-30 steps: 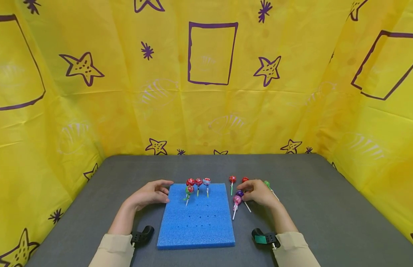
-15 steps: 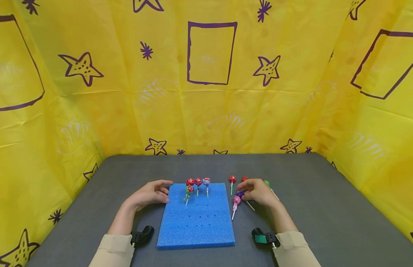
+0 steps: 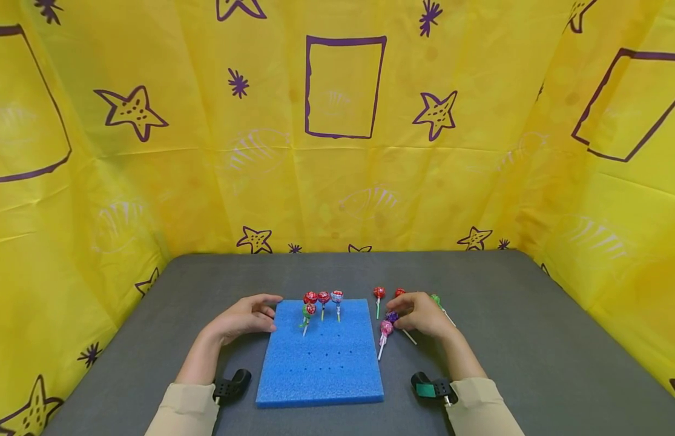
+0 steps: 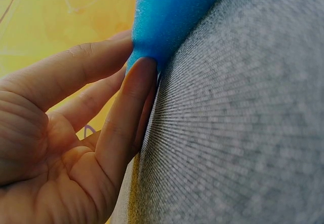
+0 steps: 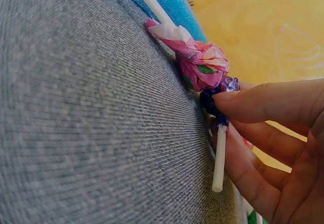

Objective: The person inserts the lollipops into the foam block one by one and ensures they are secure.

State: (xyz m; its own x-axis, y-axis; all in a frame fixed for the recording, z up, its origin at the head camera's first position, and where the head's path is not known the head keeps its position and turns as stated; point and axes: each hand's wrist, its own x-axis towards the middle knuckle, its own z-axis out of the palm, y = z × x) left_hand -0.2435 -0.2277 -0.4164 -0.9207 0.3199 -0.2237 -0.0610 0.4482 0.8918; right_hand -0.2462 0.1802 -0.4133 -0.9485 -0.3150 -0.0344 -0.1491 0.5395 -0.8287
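Observation:
My left hand (image 3: pixel 244 315) holds the far left corner of a blue foam board (image 3: pixel 322 383), thumb on its side edge; the wrist view shows the fingertips pressed against the foam (image 4: pixel 172 11). On the right, my right hand (image 3: pixel 424 315) pinches a purple-wrapped lollipop (image 5: pixel 215 100) by its head between thumb and fingers. Its white stick (image 5: pixel 219 158) points back toward me, low over the table. A pink lollipop (image 3: pixel 386 328) lies right beside it, heads touching or nearly so. Several lollipops stand in the board's far part, including a green-and-red one (image 3: pixel 308 310) and a blue-and-white one (image 3: pixel 336 296).
Small holes (image 3: pixel 326 355) dot the board's middle and near part. Beyond my right hand lie a red lollipop with a green stick (image 3: pixel 379 292), another red lollipop (image 3: pixel 399 292) and a partly hidden green one (image 3: pixel 436 299). Yellow printed cloth (image 3: pixel 337 200) surrounds the grey table (image 3: pixel 206 272).
The purple lollipop's stick has swung a little to the right under my right hand. My left hand and the foam board have stayed in place.

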